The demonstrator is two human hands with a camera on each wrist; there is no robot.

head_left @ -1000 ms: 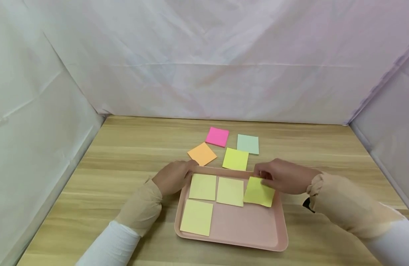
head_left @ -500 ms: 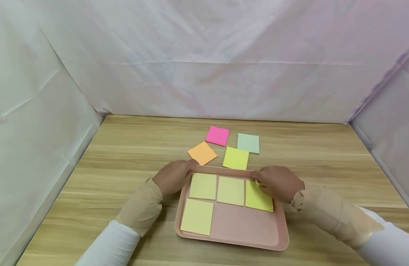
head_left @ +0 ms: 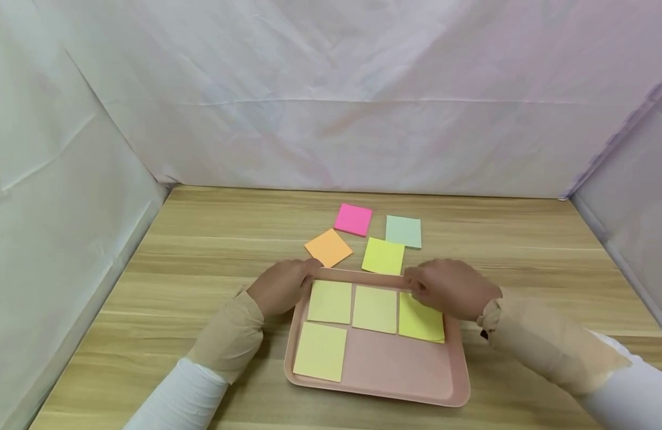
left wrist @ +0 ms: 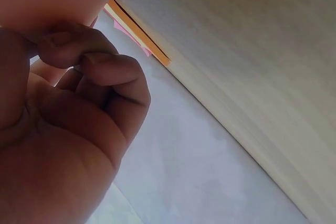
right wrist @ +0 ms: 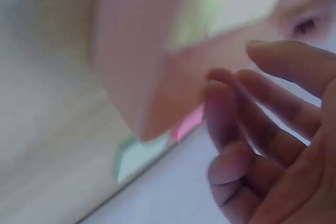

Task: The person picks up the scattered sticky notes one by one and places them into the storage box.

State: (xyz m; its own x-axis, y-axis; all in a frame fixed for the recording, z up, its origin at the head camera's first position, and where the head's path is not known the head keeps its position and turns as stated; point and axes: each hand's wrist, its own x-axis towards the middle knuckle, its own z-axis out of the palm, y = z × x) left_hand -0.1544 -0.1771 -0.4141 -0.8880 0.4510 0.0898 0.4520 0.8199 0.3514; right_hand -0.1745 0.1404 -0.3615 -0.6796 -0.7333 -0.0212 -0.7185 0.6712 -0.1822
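Note:
A pink tray [head_left: 398,367] lies on the table with sticky notes inside it. My left hand [head_left: 279,288] grips its far left corner, fingers curled at the rim. In the tray, two pale yellow sticky notes [head_left: 374,309] sit along the far side, and another pale yellow note [head_left: 320,351] is at the near left. A brighter yellow sticky note [head_left: 422,325] lies flat at the far right, partly covered by my right hand [head_left: 451,289]. The right wrist view shows that hand's fingers loosely bent, with nothing between them, beside the tray's corner.
Beyond the tray lie a pink pad of sticky notes [head_left: 354,220], an orange pad [head_left: 328,247], a pale green pad [head_left: 403,231] and a yellow pad [head_left: 383,255]. White cloth [head_left: 331,143] walls in the wooden table [head_left: 202,239] at the back and sides.
The right hand held the bright yellow note tilted over the tray's far right; it pressed the note down flat, then let go and lifted slightly. The left hand stays on the tray corner.

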